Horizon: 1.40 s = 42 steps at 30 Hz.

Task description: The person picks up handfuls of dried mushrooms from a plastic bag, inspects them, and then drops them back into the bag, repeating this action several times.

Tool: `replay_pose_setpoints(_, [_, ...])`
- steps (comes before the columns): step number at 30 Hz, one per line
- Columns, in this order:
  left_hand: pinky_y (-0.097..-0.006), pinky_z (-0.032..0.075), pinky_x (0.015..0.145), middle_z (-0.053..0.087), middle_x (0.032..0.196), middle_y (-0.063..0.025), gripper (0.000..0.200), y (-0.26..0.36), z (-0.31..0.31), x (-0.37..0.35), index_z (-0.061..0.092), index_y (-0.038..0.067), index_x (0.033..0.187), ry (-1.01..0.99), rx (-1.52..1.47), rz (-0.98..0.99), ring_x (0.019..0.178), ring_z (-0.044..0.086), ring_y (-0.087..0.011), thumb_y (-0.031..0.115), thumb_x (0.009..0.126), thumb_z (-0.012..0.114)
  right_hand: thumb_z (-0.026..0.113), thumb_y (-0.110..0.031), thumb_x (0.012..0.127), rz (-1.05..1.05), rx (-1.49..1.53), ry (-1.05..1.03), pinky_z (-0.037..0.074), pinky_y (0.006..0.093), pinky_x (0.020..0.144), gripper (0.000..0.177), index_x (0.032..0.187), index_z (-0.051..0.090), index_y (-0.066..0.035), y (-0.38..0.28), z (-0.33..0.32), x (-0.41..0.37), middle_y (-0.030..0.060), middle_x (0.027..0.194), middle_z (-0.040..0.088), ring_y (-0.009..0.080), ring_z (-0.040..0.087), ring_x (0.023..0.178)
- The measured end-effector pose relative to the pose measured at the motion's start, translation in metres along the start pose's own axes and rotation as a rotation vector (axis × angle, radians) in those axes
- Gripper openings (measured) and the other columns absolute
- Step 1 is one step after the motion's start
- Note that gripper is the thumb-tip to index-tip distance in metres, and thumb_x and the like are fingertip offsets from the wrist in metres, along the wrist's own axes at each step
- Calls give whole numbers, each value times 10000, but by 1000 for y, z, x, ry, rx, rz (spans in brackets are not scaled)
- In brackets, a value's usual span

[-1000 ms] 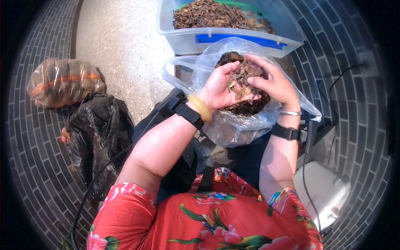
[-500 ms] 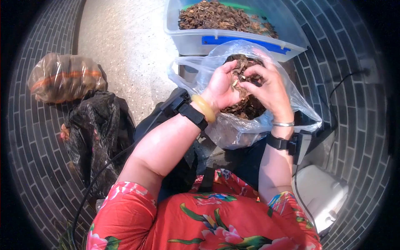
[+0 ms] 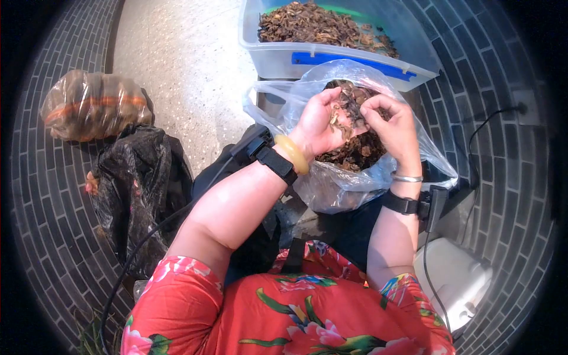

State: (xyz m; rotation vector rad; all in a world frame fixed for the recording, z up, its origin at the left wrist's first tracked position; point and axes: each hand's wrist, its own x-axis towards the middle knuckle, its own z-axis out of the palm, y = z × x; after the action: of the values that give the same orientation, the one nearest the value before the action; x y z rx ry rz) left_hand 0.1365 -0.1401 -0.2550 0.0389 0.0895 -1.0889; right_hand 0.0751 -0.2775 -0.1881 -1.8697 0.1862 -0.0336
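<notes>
Palm up over a clear plastic bag (image 3: 337,192), my left hand (image 3: 319,124) cups some dry brown flakes (image 3: 340,115). Dark brown flaky material (image 3: 355,154) fills the bag below. My right hand (image 3: 393,127) is just to the right, above the bag, with thumb and index finger pinched together at the edge of the flakes; whatever is between the fingertips is too small to make out. Behind the bag, a clear plastic bin (image 3: 269,56) with a blue handle holds more brown pieces (image 3: 319,26).
At the left lie a filled clear bag with an orange band (image 3: 97,107) and a crumpled black plastic bag (image 3: 133,177). A white container (image 3: 452,278) stands at lower right. A cable (image 3: 470,139) runs along the tiled surface at right.
My right hand has moved slightly right, away from my left palm, and its thumb and index finger have closed together. The view has shifted a little.
</notes>
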Motion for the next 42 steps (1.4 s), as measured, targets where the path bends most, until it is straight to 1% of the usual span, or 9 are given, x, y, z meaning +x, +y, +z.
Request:
replay_pose_setpoints(3, [-486, 375, 967, 538, 1168, -148, 452, -1, 3, 0, 450, -3, 1205, 70, 63, 6, 1074, 530, -264, 291, 941, 231, 607, -54, 796, -80, -45, 24, 447, 197, 603, 71, 780, 608, 16, 6, -3, 1, 3, 760, 588, 67, 536, 682])
replay_pose_setpoints(10, [-488, 365, 975, 524, 1196, -164, 454, -3, 16, -2, 442, 1, 1222, 192, 143, 0, 1095, 519, -281, 288, 937, 237, 570, -64, 811, -19, 119, 31, 434, 202, 603, 79, 757, 575, -7, 13, -15, 0, -25, 721, 546, 58, 517, 684])
replay_pose_setpoints(22, [-455, 400, 952, 511, 1183, -220, 419, -3, 9, 1, 474, -26, 1163, 184, 122, 19, 1102, 499, -361, 270, 926, 297, 590, -104, 789, 12, 324, 107, 442, 249, 724, 106, 769, 601, -1, 16, -23, 0, -17, 760, 568, 97, 543, 714])
replay_pose_setpoints(24, [-455, 401, 951, 511, 1181, -223, 416, -3, 11, 1, 477, -29, 1158, 190, 131, 25, 1105, 496, -363, 268, 925, 301, 597, -103, 789, -19, 91, 126, 435, 267, 776, 108, 748, 603, -4, 19, -26, 2, 9, 838, 607, 108, 552, 762])
replay_pose_setpoints(31, [-462, 408, 946, 516, 1171, -222, 395, -3, 8, 1, 488, -29, 1132, 171, 133, 31, 1085, 510, -361, 259, 922, 318, 608, -80, 781, -75, 112, 153, 417, 267, 822, 94, 741, 613, 4, 13, -24, 3, 81, 1007, 629, 116, 557, 873])
replay_pose_setpoints(33, [-463, 409, 945, 523, 1162, -218, 390, -3, 7, 1, 491, -28, 1124, 171, 125, 27, 1072, 517, -358, 256, 921, 317, 624, -80, 773, -56, 83, 69, 423, 265, 819, 87, 757, 623, 6, 12, -27, 1, 96, 1024, 624, 122, 560, 891])
replay_pose_setpoints(37, [-468, 410, 946, 540, 1134, -205, 378, -3, 6, 1, 499, -24, 1103, 161, 89, 25, 1047, 528, -353, 248, 921, 310, 643, -89, 772, -24, 95, 23, 439, 260, 787, 105, 773, 629, 16, 13, -27, 2, 107, 1056, 612, 125, 576, 853])
replay_pose_setpoints(40, [-474, 408, 948, 542, 1130, -202, 379, -4, 7, 1, 498, -24, 1105, 181, 77, 36, 1045, 528, -351, 248, 920, 309, 643, -90, 782, -165, 56, 8, 452, 260, 747, 119, 781, 631, 28, 9, -24, 2, 101, 1054, 609, 120, 590, 758])
replay_pose_setpoints(42, [-475, 408, 948, 538, 1136, -205, 380, -3, 6, 1, 498, -25, 1107, 166, 97, 29, 1057, 521, -359, 246, 918, 309, 625, -90, 801, -11, 124, -4, 463, 269, 737, 125, 818, 634, 33, 8, -24, 2, 105, 1071, 601, 130, 593, 804])
